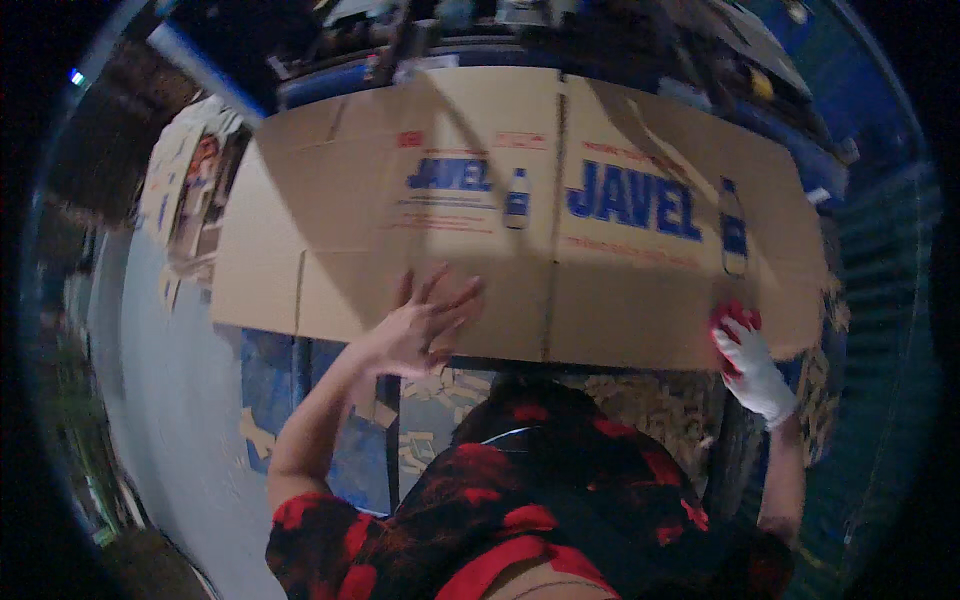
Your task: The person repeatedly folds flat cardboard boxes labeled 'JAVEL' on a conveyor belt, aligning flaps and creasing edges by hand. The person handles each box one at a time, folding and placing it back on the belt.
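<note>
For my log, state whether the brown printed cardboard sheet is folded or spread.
Spread: the cardboard sheet lies flat, panels side by side; underneath, cannot tell.

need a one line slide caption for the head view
Bare left hand spread and gloved right hand at the near edge of a printed cardboard sheet.

This looks like a carton-making workshop: a printed corrugated carton blank lies flat, with blue machinery beyond it, cardboard offcuts littered below its near edge, and piled cardboard to its left.
</note>
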{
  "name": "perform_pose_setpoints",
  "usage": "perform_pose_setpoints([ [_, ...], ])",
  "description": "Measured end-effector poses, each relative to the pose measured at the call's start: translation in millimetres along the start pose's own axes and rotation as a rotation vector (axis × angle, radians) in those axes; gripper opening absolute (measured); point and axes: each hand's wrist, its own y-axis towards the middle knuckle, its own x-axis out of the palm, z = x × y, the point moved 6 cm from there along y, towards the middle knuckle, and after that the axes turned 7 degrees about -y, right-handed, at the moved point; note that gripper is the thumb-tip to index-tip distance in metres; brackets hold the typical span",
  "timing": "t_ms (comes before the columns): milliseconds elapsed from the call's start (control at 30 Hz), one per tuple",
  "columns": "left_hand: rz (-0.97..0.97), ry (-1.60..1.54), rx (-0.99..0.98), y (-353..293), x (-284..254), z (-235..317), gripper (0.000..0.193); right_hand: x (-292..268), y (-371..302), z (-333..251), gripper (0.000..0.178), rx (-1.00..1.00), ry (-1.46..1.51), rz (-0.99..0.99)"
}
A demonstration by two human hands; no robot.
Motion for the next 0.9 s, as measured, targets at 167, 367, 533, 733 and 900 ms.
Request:
perform_pose_setpoints([
  [167, 0.467, -0.066, -0.504, 43.2, -15.2, -86.7, 0.089, 5.7, 18.7, 121.3, 0.052, 0.619, 0.922, 0.295],
  [367, 0.51, -0.118, -0.821, 72.0, -31.5, -107.1, 0.102, 23.0, 110.4, 144.2, 0.048, 0.843, -0.336, 0.452],
  [533, 0.467, -0.025, -0.863, 64.1, -35.6, -104.7, 0.102, 17.6, 119.4, 119.1, 0.047, 0.768, -0.375, 0.485],
  [733, 0.494, -0.056, -0.861, 63.0, -31.8, -108.5, 0.102, 7.9, 120.1, 100.6, 0.047, 0.684, -0.377, 0.455],
  [900, 0.512, -0.024, -0.822, 61.8, -29.2, -109.3, 0.096, 11.8, 118.8, 108.5, 0.047, 0.641, -0.362, 0.487],
])
